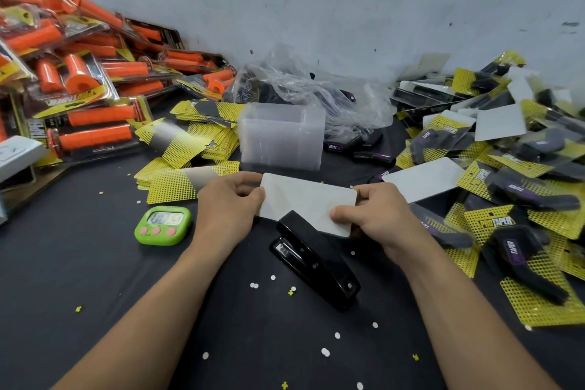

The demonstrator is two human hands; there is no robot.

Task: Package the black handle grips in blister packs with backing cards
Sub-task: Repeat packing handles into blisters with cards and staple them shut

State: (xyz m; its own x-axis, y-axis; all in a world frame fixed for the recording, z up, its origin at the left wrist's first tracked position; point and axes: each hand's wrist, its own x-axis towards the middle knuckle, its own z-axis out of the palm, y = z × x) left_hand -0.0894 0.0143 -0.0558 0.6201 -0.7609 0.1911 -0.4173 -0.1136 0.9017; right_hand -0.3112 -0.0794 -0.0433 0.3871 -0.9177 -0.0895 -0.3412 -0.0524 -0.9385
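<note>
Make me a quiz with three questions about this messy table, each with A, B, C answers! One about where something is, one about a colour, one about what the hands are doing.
1. Where is the small green digital timer?
A. left of the left hand
B. on the clear plastic tray stack
C. beside the right hand

2. What colour are the packaged rubber grips piled at far left?
A. blue
B. orange
C. white

3. What holds the white rectangular card?
A. nothing
B. one hand
C. both hands

Answers: 1 A, the timer sits on the black tabletop left of that hand. 2 B, they are bright orange. 3 C, each hand grips one end, above the black stapler.
</note>
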